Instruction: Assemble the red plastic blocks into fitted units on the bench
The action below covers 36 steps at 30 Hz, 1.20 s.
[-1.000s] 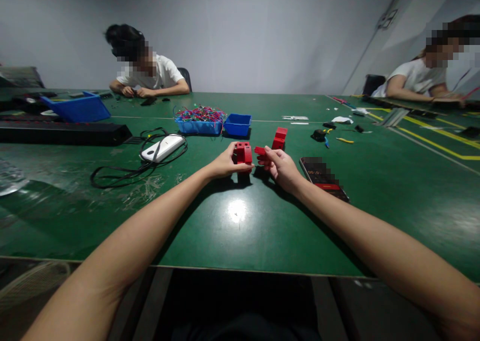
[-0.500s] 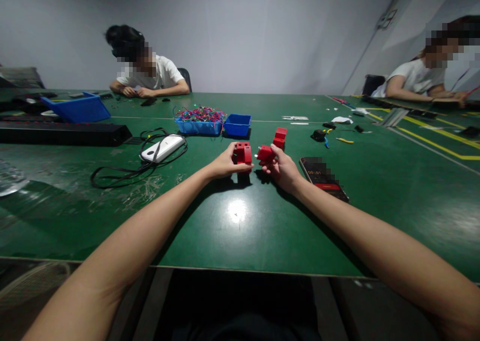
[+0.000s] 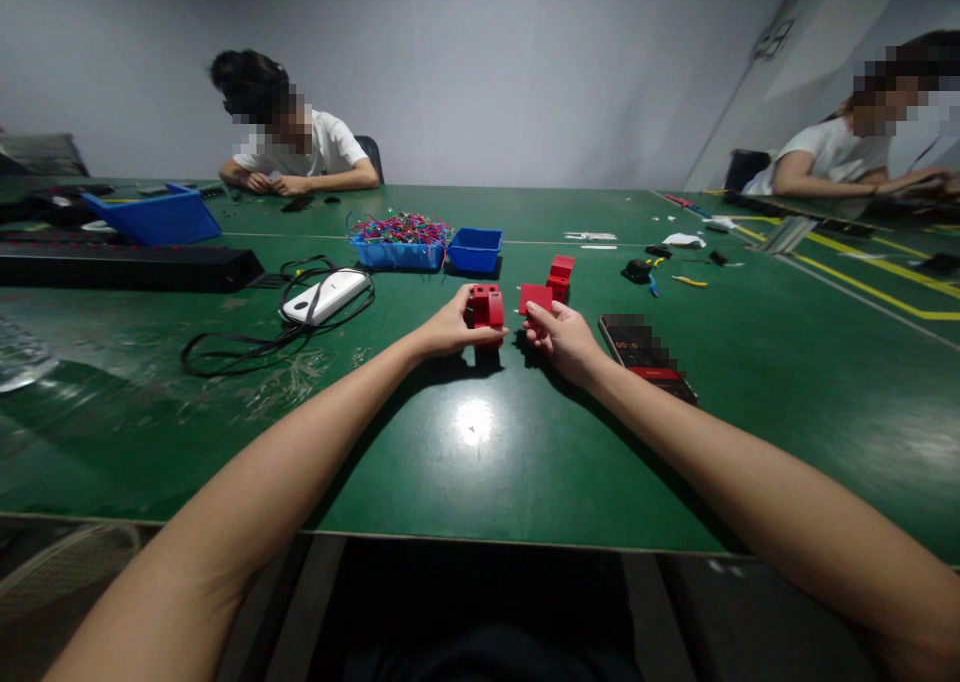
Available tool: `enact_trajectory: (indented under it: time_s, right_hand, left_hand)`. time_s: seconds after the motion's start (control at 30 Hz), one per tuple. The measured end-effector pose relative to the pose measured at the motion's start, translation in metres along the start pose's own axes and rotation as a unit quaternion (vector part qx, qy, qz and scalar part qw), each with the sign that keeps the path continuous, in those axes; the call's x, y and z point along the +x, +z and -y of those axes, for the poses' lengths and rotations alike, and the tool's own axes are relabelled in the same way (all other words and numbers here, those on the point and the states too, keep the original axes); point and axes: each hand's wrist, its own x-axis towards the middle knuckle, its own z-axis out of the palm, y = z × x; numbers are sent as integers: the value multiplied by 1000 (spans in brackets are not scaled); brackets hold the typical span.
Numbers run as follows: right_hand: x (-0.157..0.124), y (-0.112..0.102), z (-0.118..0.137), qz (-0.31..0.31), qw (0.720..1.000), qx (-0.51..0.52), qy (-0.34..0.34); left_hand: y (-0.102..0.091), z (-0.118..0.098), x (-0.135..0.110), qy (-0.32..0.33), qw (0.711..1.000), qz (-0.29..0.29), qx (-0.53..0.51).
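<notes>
Between the thumb and fingers of my left hand (image 3: 452, 324) is a red plastic block (image 3: 487, 307) with round holes and a notch. My right hand (image 3: 561, 336) pinches a flat-faced red plastic piece (image 3: 535, 299), and small light pins stick out of its left side toward the block. A narrow gap separates the two parts. Just behind my right hand, another red block (image 3: 560, 275) stands on the green table (image 3: 450, 462). To the right of that hand lies a phone (image 3: 649, 357) with its screen lit.
A blue tray of tangled coloured wires (image 3: 400, 247) and a smaller blue bin (image 3: 475, 249) stand ahead. At left are a white device (image 3: 328, 297) with black cable and a black bar (image 3: 127, 268). Small tools and scraps lie at right. Two people sit across the table.
My right hand has turned its red piece, so a broad flat face now shows and the pins point left. My left hand and its block have stayed in place.
</notes>
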Motion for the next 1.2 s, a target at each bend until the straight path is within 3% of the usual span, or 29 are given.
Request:
enact_trajectory:
  time_s: [0.2, 0.53, 0.77, 1.07, 1.2]
  right_hand:
    - [2, -3, -4, -11, 999, -4, -44]
    - [-4, -2, -2, -37, 985, -107, -130]
    - [-4, -2, -2, -36, 976, -171, -131]
    - [-2, 1, -6, -11, 963, -177, -205]
    - [3, -1, -11, -16, 971, -142, -193]
  left_hand:
    - [0, -2, 0, -5, 1000, 1, -5]
    - [-1, 0, 0, 0, 1000, 4, 0]
    - [-1, 0, 0, 2, 1000, 2, 6]
    - [-1, -3, 0, 0, 1000, -7, 27]
    - [0, -3, 0, -3, 1000, -8, 21]
